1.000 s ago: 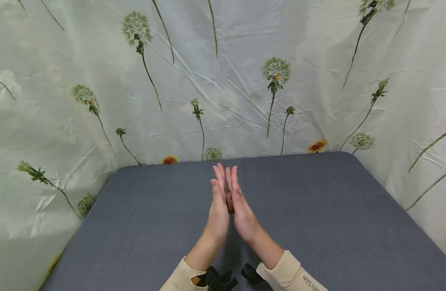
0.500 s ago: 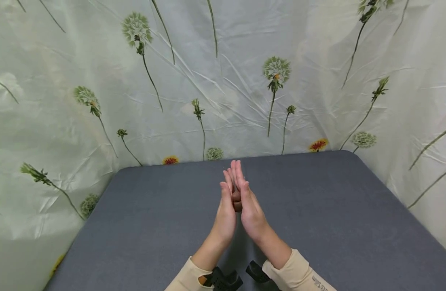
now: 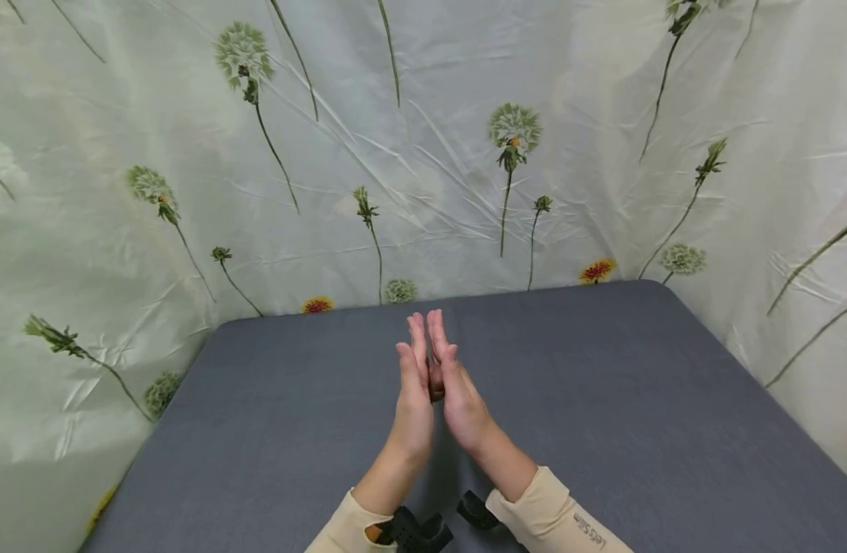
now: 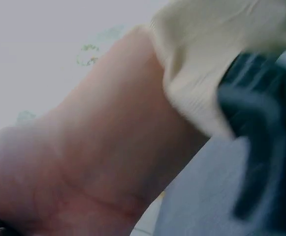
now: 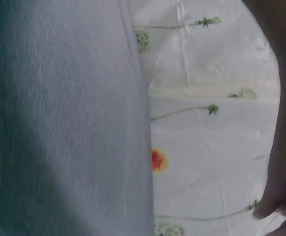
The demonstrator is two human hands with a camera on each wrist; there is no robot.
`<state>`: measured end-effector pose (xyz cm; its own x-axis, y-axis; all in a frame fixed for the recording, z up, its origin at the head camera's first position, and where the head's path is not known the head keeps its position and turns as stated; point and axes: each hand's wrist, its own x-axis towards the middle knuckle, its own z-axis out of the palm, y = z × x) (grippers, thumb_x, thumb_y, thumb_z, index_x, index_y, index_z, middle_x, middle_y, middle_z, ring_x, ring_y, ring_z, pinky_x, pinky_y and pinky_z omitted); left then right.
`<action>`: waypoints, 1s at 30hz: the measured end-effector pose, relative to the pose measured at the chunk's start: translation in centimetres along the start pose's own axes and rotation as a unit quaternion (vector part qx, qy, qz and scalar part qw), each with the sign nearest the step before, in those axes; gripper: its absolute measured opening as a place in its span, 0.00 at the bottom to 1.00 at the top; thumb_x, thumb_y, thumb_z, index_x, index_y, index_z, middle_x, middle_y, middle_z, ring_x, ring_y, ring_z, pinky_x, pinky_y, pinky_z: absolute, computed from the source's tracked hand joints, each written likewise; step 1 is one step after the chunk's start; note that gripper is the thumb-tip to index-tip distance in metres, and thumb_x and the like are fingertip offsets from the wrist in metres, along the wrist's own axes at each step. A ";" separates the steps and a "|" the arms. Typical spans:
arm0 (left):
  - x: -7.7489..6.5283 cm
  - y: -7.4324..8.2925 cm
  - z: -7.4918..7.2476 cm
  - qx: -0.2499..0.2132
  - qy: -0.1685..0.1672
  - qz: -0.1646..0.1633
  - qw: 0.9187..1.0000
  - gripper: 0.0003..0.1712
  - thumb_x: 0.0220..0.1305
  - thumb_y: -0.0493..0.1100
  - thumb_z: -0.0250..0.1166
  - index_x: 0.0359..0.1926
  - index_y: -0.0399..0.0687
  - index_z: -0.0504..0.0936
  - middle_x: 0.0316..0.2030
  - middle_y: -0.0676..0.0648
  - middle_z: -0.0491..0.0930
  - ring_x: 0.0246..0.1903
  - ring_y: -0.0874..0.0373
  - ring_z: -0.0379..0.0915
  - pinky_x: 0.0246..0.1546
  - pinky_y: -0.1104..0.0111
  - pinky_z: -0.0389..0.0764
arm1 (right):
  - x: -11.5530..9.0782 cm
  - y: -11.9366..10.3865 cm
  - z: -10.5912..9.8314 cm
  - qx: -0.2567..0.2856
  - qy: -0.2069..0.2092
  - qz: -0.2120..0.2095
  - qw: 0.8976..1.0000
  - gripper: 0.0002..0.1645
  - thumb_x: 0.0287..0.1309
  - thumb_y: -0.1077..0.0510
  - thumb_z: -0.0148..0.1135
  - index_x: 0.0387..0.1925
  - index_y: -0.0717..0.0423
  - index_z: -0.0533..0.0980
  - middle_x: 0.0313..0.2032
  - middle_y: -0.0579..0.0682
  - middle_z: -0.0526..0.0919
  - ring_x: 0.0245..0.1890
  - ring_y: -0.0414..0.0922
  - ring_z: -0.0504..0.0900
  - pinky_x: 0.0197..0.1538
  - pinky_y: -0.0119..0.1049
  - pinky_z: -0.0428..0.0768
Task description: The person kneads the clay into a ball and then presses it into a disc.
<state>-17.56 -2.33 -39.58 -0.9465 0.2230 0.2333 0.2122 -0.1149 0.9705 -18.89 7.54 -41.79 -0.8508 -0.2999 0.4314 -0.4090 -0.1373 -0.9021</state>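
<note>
Both hands are raised palm to palm over the grey table, fingers straight and pointing away. In the head view my left hand (image 3: 413, 411) stands on the left side and my right hand (image 3: 464, 411) on the right, thumbs up. Between the palms shows a brown rounded lump (image 3: 436, 382), mostly hidden by the hands. The left wrist view shows the heel of the left hand (image 4: 59, 172) up close, with a dark bit at the lower left corner. At the right edge of the right wrist view, the right hand (image 5: 283, 162) is in shadow.
A grey-covered table (image 3: 589, 399) spreads out beneath the hands. Behind it and along its sides hangs a pale curtain (image 3: 444, 138) printed with dandelions. Black wrist straps (image 3: 419, 531) and cream sleeves (image 3: 550, 507) are at the front.
The hands slide back and forth against each other: half a second ago the right fingertips reached further ahead of the left, and more of the brown lump, looking like two round pieces, showed.
</note>
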 end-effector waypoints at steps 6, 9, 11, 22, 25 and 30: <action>0.3 -0.4 -0.8 -0.001 0.012 0.010 1.000 0.49 0.76 0.79 0.14 0.87 0.62 0.26 0.88 0.58 0.31 0.87 0.50 0.38 0.83 0.37 0.46 | -0.3 -0.8 1.0 -0.020 0.002 -0.028 0.999 0.43 0.86 0.36 0.12 0.87 0.54 0.35 0.88 0.49 0.33 0.88 0.50 0.26 0.84 0.64 0.31; 0.2 -0.6 -0.5 -0.002 -0.005 0.016 1.000 0.50 0.76 0.79 0.15 0.86 0.60 0.24 0.88 0.56 0.29 0.86 0.49 0.43 0.84 0.39 0.41 | -0.2 -1.3 0.8 -0.025 0.019 -0.037 0.999 0.44 0.85 0.35 0.13 0.87 0.55 0.37 0.88 0.48 0.35 0.88 0.49 0.28 0.84 0.64 0.31; 0.2 -0.7 -0.2 -0.003 -0.019 0.018 1.000 0.49 0.76 0.78 0.15 0.86 0.59 0.23 0.87 0.56 0.27 0.86 0.50 0.42 0.85 0.40 0.38 | -0.2 -1.7 0.5 -0.024 0.030 -0.044 0.998 0.45 0.85 0.34 0.13 0.87 0.56 0.37 0.88 0.49 0.36 0.88 0.50 0.30 0.84 0.62 0.31; -0.7 -0.7 1.5 0.036 -0.059 0.011 0.998 0.45 0.78 0.73 0.10 0.85 0.58 0.22 0.87 0.55 0.21 0.86 0.50 0.14 0.83 0.36 0.31 | 0.4 -1.9 -1.4 0.000 0.039 -0.035 0.999 0.51 0.80 0.26 0.14 0.87 0.53 0.32 0.88 0.49 0.35 0.88 0.55 0.37 0.76 0.23 0.61; -0.7 -0.2 1.6 0.032 -0.048 0.009 0.998 0.48 0.76 0.76 0.10 0.86 0.59 0.24 0.86 0.57 0.18 0.85 0.51 0.09 0.82 0.36 0.25 | 0.5 -1.5 -1.5 0.011 0.025 -0.025 0.999 0.51 0.80 0.26 0.14 0.87 0.53 0.30 0.88 0.49 0.33 0.88 0.55 0.36 0.73 0.20 0.65; -0.2 0.6 0.5 0.014 -0.006 0.012 1.000 0.51 0.74 0.80 0.13 0.87 0.62 0.27 0.86 0.60 0.22 0.86 0.55 0.15 0.84 0.42 0.35 | 0.3 -0.9 -0.2 0.013 0.010 -0.007 1.000 0.47 0.82 0.29 0.13 0.87 0.51 0.31 0.88 0.49 0.32 0.76 0.44 0.66 0.65 0.22 0.69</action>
<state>-17.08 -1.98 -39.02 -0.9382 0.2325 0.2565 0.2413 -0.0924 0.9661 -18.81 7.78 -40.82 -0.8516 -0.2799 0.4433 -0.4122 -0.1650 -0.8960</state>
